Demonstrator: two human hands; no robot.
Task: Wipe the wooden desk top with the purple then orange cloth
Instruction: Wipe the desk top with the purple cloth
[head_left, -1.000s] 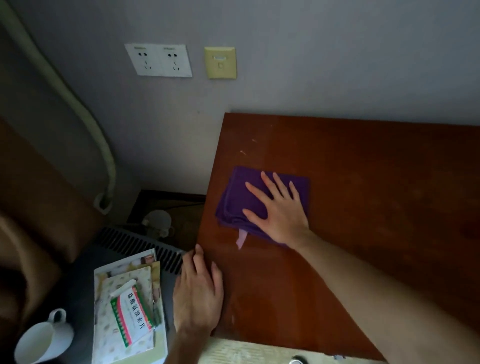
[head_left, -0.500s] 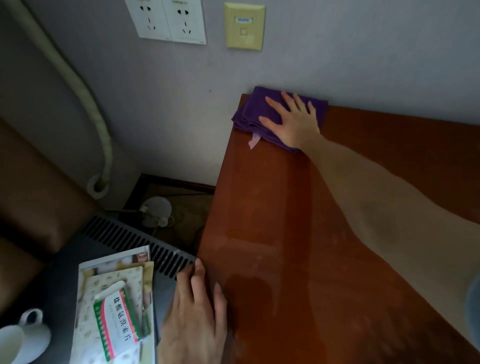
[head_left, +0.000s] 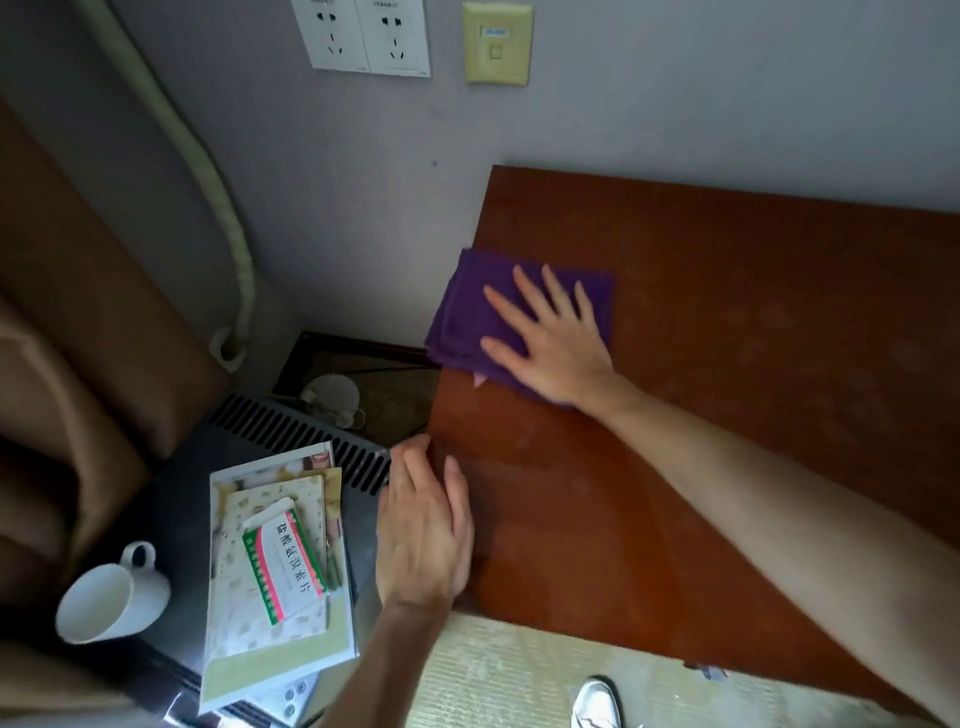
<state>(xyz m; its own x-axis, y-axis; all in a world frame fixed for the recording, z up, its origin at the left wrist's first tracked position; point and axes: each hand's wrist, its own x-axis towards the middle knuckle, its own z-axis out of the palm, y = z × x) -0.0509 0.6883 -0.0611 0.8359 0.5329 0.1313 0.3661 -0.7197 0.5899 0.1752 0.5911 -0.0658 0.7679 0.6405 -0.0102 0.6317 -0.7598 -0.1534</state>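
Grey wall, upper frame; reddish wooden tabletop, right. Purple cloth, folded, at the tabletop's left edge, centre frame, slightly overhanging. Right hand: fingers spread flat, pressing the cloth. Left hand, lower centre: fingers straight, seemingly resting on the tabletop's edge. White mug, lower left.

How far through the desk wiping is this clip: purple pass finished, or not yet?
Not finished. The right hand presses flat on the folded purple cloth at the left edge of the desk top, so the purple pass is under way. The left hand rests at the desk's near-left edge. No orange cloth is in view; that pass remains.
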